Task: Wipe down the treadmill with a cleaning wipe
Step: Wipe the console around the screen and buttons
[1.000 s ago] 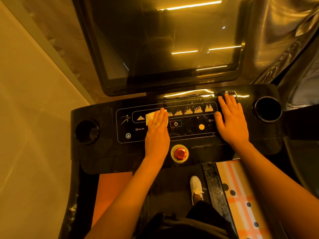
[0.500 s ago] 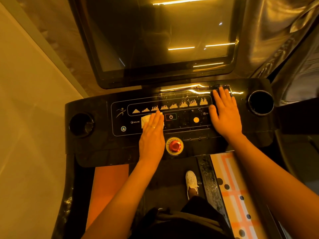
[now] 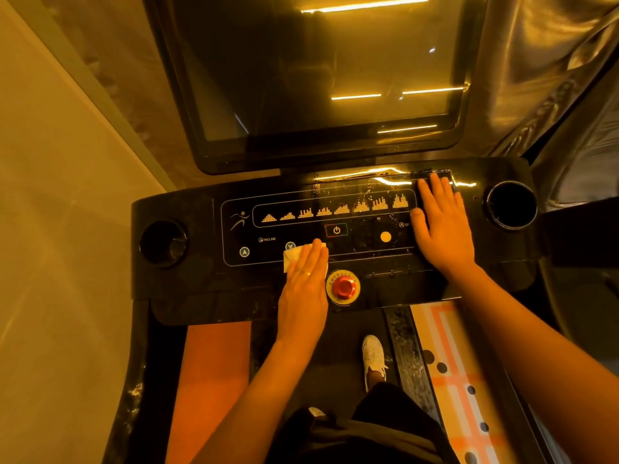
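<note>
Fingers of the left hand [image 3: 303, 286] lie straight and flat, pressing a pale cleaning wipe [image 3: 290, 257] onto the lower left of the control panel, just beside the red emergency button [image 3: 344, 287]. The right hand [image 3: 443, 229] rests open, palm down, on the panel's right end, holding nothing. Both are on the glossy black treadmill console [image 3: 187, 286], a cup holder [image 3: 163, 242] sunk at its left end. Above stands a dark screen [image 3: 318, 78]; below, a white shoe [image 3: 373, 358] on the belt [image 3: 335, 343]. A beige wall [image 3: 50, 229] runs along the left.

Dim amber light, glare streaks, wide-angle distortion
</note>
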Demonstrator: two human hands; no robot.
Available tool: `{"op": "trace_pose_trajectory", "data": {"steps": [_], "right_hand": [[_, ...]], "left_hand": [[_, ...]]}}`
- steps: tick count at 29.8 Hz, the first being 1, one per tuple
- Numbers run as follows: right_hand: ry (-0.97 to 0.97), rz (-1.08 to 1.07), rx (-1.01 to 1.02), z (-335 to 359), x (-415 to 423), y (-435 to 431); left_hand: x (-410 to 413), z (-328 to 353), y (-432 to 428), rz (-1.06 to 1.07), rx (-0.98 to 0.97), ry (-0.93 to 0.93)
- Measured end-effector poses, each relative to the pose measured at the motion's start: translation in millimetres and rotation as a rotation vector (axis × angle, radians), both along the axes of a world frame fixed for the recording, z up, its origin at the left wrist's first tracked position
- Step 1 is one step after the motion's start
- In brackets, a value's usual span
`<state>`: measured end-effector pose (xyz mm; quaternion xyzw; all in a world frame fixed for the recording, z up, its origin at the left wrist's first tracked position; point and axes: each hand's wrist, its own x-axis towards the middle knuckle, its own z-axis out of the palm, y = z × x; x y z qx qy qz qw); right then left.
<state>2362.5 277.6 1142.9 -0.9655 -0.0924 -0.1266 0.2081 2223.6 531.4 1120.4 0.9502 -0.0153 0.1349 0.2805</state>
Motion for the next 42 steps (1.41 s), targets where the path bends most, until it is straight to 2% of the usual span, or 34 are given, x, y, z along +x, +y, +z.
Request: {"op": "trace_pose_trajectory", "data": {"steps": [10,17,24,30,36,42], "right_hand": [[0.005,-0.006,-0.015,-1.4,1.1,-0.6],[0.009,0.022,0.003,-1.0,0.3,-1.8],[0.002,0.058,0.006,-3.1,3.8,-5.2],[-0.002,0.054,0.012,-3.8,2.9,-5.2],[-0.001,0.034,0.020,-6.2,2.4,-4.0],[0.003,0.031,0.020,-5.5,3.7,-4.0]], "left_hand": [[-22.6,-8.8,-5.5,0.045,-0.045,0.091],[10.2,22.6,-3.9,0.078,-0.042,0.149],[73.0,53.4,0.2,0.148,-0.063,0.084],[120.4,68.4,11.9,0.118,-0.044,0.034],[107.5,58.7,13.1,0.072,-0.053,0.033],[105.3,56.3,15.8,0.039,-0.161,0.030]]}}
